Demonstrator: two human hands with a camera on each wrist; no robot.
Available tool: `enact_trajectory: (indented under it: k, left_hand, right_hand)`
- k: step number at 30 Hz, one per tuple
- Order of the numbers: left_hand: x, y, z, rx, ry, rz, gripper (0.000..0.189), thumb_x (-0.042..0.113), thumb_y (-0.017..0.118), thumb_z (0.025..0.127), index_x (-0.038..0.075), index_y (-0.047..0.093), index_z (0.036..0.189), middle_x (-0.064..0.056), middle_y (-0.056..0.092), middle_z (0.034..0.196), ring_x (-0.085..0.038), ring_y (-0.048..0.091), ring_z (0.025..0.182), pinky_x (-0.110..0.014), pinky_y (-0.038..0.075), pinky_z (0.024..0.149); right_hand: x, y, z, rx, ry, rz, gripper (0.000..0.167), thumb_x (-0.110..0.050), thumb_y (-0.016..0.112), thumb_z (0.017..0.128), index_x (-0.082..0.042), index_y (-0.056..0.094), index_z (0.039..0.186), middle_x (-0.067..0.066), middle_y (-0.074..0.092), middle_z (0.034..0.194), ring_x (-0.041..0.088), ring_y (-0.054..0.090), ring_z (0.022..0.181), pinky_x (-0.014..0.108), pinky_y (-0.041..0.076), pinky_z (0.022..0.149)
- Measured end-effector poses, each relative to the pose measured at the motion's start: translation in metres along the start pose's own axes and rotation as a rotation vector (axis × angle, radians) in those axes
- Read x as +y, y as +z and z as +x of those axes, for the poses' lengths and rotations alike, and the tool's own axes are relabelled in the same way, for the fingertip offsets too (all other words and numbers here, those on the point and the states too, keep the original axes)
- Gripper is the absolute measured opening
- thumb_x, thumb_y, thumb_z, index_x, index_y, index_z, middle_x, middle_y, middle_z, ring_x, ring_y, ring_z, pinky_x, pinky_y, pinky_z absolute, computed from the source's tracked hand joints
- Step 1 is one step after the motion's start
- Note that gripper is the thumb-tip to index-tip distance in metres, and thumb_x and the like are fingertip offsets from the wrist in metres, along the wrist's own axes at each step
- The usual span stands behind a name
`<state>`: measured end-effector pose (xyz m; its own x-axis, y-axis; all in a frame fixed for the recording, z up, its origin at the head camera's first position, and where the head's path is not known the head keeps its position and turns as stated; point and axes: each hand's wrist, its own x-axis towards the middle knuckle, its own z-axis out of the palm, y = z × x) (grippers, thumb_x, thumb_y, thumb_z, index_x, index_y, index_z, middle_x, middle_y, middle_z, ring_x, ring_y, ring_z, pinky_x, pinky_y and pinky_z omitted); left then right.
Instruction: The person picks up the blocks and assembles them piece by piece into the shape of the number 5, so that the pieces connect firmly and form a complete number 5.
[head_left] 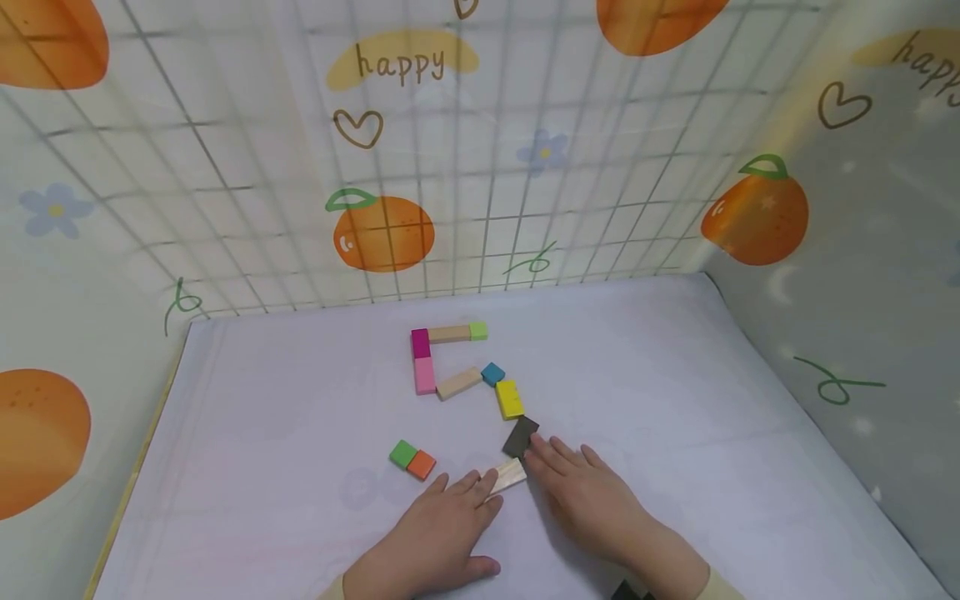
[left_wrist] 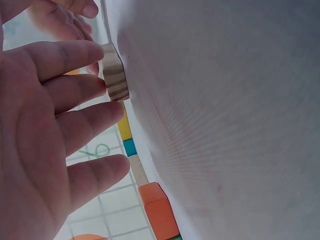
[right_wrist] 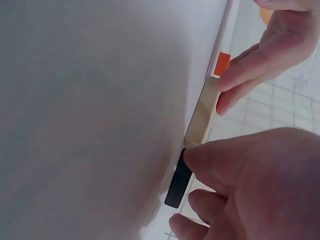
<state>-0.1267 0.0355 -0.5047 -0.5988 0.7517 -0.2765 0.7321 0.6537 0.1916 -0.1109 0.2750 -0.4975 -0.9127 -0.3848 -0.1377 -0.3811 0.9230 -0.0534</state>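
My left hand (head_left: 442,533) lies with its fingers extended, fingertips on the near end of a striped light wooden block (head_left: 508,477). In the left wrist view the same wooden block (left_wrist: 116,77) shows its grained end at those fingertips. To the right, my right hand (head_left: 588,504) has its fingers outstretched, with tips right at the edge of a dark grey block (head_left: 521,437). In the right wrist view the thumb is by the joint where the dark block (right_wrist: 178,180) meets the wooden block (right_wrist: 202,112). All lie flat on the white cloth.
Beyond the dark block, a chain runs through a yellow block (head_left: 509,400), blue cube (head_left: 492,373), wooden block (head_left: 459,383), pink block (head_left: 424,376), magenta block (head_left: 421,343), wooden block (head_left: 449,334) and lime cube (head_left: 478,332). Green (head_left: 402,454) and orange cubes (head_left: 422,465) sit left.
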Motion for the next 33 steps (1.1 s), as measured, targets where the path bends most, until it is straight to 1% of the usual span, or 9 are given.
enact_trajectory:
  k: [4, 9, 15, 17, 24, 33]
  left_hand:
    - [0.0008, -0.0009, 0.0001, -0.003, 0.001, -0.004, 0.079, 0.071, 0.063, 0.085, 0.028, 0.049, 0.150, 0.007, 0.035, 0.164, -0.015, 0.038, 0.149, -0.053, 0.039, 0.115]
    - [0.0029, -0.0028, 0.0004, -0.005, 0.023, -0.005, 0.080, 0.072, 0.061, 0.086, 0.029, 0.046, 0.152, 0.007, 0.030, 0.166, -0.016, 0.033, 0.152, -0.054, 0.039, 0.116]
    - [0.0049, -0.0041, 0.0011, -0.022, 0.035, -0.001, 0.078, 0.071, 0.061, 0.087, 0.030, 0.046, 0.152, 0.008, 0.035, 0.163, -0.016, 0.032, 0.152, -0.053, 0.038, 0.116]
    - [0.0054, -0.0046, 0.0011, -0.018, 0.034, 0.009, 0.077, 0.071, 0.061, 0.087, 0.030, 0.046, 0.151, 0.008, 0.037, 0.162, -0.016, 0.033, 0.152, -0.052, 0.038, 0.116]
    - [0.0059, -0.0036, -0.0013, 0.036, 0.047, 0.037, 0.077, 0.070, 0.063, 0.087, 0.027, 0.049, 0.150, 0.005, 0.038, 0.162, -0.017, 0.034, 0.151, -0.051, 0.038, 0.116]
    - [0.0063, -0.0004, -0.0004, 0.038, 0.051, 0.042, 0.076, 0.070, 0.062, 0.087, 0.027, 0.051, 0.148, 0.005, 0.039, 0.162, -0.018, 0.034, 0.151, -0.051, 0.039, 0.116]
  right_hand:
    - [0.0007, -0.0003, 0.0007, 0.001, 0.006, -0.002, 0.061, -0.022, 0.071, 0.093, -0.019, 0.049, 0.150, 0.002, 0.040, 0.161, 0.028, 0.045, 0.145, 0.062, 0.043, 0.108]
    - [0.0020, 0.0001, 0.0025, -0.019, 0.029, 0.008, 0.063, -0.024, 0.070, 0.094, -0.023, 0.046, 0.152, 0.001, 0.038, 0.162, 0.028, 0.043, 0.146, 0.063, 0.042, 0.109]
    - [0.0033, 0.0022, 0.0028, -0.059, 0.050, 0.010, 0.063, -0.025, 0.069, 0.095, -0.027, 0.045, 0.153, 0.001, 0.035, 0.164, 0.032, 0.041, 0.147, 0.065, 0.041, 0.108]
    - [0.0036, 0.0029, 0.0033, -0.062, 0.054, 0.005, 0.063, -0.025, 0.069, 0.095, -0.028, 0.045, 0.153, 0.001, 0.035, 0.164, 0.032, 0.041, 0.147, 0.066, 0.041, 0.108]
    - [0.0038, 0.0031, 0.0034, -0.065, 0.061, 0.005, 0.063, -0.024, 0.070, 0.095, -0.029, 0.045, 0.153, 0.001, 0.035, 0.164, 0.032, 0.041, 0.147, 0.066, 0.041, 0.107]
    - [0.0037, 0.0043, 0.0043, -0.082, 0.074, 0.019, 0.065, -0.024, 0.069, 0.095, -0.031, 0.043, 0.154, 0.000, 0.035, 0.164, 0.032, 0.041, 0.147, 0.066, 0.040, 0.108]
